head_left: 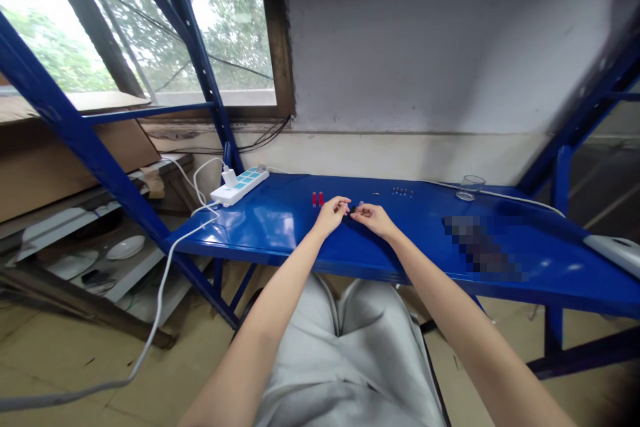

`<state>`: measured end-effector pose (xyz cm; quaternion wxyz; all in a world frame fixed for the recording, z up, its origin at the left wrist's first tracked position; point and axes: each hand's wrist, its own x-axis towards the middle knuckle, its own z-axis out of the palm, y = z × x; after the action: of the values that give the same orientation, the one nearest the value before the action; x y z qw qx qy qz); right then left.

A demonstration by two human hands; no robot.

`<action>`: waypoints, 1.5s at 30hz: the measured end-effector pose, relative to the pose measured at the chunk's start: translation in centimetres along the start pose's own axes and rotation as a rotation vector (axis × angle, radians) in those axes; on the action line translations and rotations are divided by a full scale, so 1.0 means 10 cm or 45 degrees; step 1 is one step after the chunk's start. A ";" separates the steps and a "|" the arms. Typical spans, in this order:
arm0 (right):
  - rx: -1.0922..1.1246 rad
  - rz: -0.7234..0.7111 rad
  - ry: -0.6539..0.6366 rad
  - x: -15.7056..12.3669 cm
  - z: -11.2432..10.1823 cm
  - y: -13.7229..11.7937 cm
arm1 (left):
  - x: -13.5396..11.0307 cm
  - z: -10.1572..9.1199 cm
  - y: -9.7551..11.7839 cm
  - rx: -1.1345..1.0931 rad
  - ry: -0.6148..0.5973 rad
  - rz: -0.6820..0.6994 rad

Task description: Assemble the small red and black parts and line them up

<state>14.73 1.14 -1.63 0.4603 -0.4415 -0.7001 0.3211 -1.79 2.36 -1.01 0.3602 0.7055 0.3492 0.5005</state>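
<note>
My left hand [332,217] and my right hand [374,219] are close together just above the blue tabletop [280,230]. The fingertips of each are pinched. Between them shows a small dark piece [353,209], too small to name, and I cannot tell which hand bears it. Just beyond my left hand stand two small red pieces [321,198], side by side. Farther back, to the right of my hands, several tiny dark pieces [400,192] form a rough row. A tiny pale bit [376,193] lies to their left.
At the table's back left sits a white power strip [241,187] with a plug and a trailing white cable [163,280]. A clear glass cup [470,188] stands at the back right. Nearer lies a blurred-out dark object [483,248]. Blue posts [200,67] frame the table.
</note>
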 end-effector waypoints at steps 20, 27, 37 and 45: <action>-0.870 0.535 0.356 0.57 -0.35 0.32 | -0.04 -0.03 0.01 0.387 0.221 0.142; -0.933 0.539 0.249 0.63 -0.41 0.41 | -0.02 -0.07 -0.01 0.502 0.419 0.039; -0.855 0.565 0.280 0.65 -0.45 0.44 | -0.03 -0.15 0.03 0.658 0.643 -0.093; -0.806 0.574 0.322 0.64 -0.46 0.40 | -0.08 -0.12 0.02 0.985 0.390 -0.212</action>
<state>19.09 8.79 -1.06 0.3021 -0.7397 -0.5879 0.1260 -3.09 1.75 -0.91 0.0519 0.6757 0.6166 0.4007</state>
